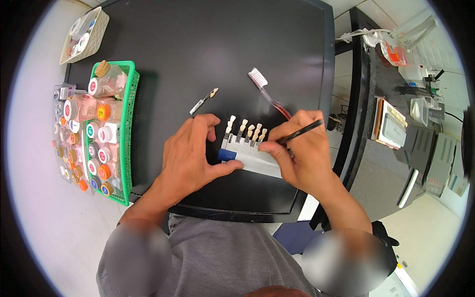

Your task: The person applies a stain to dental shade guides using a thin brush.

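A grey-white dental shade guide with a blue end lies on the black table, several tooth-shaped tabs standing up along its far side. My left hand is curved at its left end, fingers apart, the thumb tip touching the near edge. My right hand is closed around a slim black pen-like stick; its thumb lies at the guide's right part, and its other fingertips are partly hidden. Beyond the guide lie one loose shade tab and a toothbrush, whose red handle end meets my right hand.
On the left, a green basket holds several capped jars, beside a clear rack of more jars. A cream basket stands at the far left. A dark side counter on the right carries a notebook-like case and containers.
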